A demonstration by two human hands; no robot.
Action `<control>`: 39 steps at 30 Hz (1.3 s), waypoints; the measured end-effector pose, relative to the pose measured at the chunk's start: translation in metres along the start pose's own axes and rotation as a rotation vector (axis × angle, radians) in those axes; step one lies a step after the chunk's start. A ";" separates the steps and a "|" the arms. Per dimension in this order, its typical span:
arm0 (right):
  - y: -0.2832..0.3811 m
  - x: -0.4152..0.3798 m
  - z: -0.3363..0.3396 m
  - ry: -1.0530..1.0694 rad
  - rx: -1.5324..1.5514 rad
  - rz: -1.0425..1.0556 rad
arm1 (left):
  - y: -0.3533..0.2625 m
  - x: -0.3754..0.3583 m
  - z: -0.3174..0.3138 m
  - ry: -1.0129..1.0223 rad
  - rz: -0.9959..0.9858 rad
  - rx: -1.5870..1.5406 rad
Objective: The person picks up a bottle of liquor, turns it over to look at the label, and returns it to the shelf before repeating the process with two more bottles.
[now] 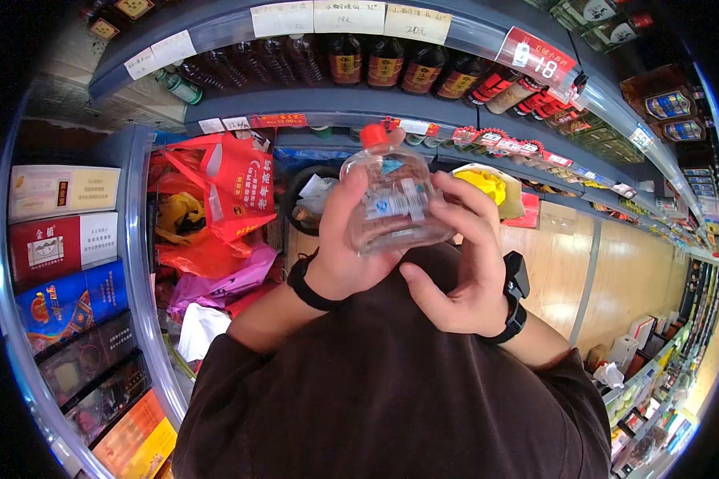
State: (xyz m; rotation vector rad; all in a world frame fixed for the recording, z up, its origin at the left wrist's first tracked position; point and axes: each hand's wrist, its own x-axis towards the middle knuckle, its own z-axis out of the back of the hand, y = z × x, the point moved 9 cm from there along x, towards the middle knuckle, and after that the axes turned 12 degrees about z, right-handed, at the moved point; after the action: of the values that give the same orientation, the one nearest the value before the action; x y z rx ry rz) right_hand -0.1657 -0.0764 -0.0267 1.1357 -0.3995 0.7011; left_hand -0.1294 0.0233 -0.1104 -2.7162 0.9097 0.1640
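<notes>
A clear, flat bottle with a red cap and a barcode label is held up in front of my chest, its cap pointing away from me. My left hand grips its left side, with the thumb along the edge. On the right, my right hand has its fingertips against the bottle's side, while the thumb is apart from it, below the base. Whether liquid is inside the bottle I cannot tell. Both wrists carry black bands.
Shelves of dark bottles with price tags run across the front. Red plastic bags hang at the left, beside a case of boxed goods. A bin stands behind my left hand. Wooden floor shows at the right.
</notes>
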 end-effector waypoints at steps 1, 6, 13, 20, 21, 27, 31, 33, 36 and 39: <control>-0.002 -0.001 -0.002 0.000 0.001 -0.001 | 0.001 0.001 0.006 -0.057 0.020 0.051; -0.012 -0.007 0.004 -0.120 -0.008 -0.035 | 0.013 0.008 -0.002 0.015 0.174 -0.207; -0.016 -0.011 0.006 -0.090 -0.036 -0.071 | 0.014 0.016 0.011 -0.109 0.201 -0.260; -0.026 -0.020 0.011 -0.104 0.006 -0.149 | 0.007 0.023 0.015 -0.140 0.129 -0.257; -0.026 -0.021 0.011 -0.102 0.007 -0.152 | 0.006 0.023 0.018 -0.173 0.112 -0.255; -0.026 -0.021 0.015 -0.128 0.023 -0.123 | 0.010 0.023 0.015 -0.075 0.132 -0.304; -0.027 -0.023 0.016 -0.135 0.071 -0.141 | 0.012 0.024 0.013 -0.031 0.124 -0.318; -0.027 -0.024 0.017 -0.145 0.099 -0.147 | 0.013 0.023 0.014 -0.041 0.133 -0.339; -0.028 -0.024 0.018 -0.163 0.132 -0.139 | 0.022 0.021 0.014 0.066 0.240 -0.363; -0.028 -0.025 0.020 -0.170 0.138 -0.134 | 0.023 0.017 0.003 0.153 0.240 -0.269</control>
State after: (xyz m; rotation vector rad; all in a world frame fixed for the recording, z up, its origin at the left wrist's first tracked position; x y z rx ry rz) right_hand -0.1637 -0.1088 -0.0537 1.3455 -0.4192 0.5217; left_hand -0.1303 -0.0033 -0.1217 -2.8848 1.3483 0.1348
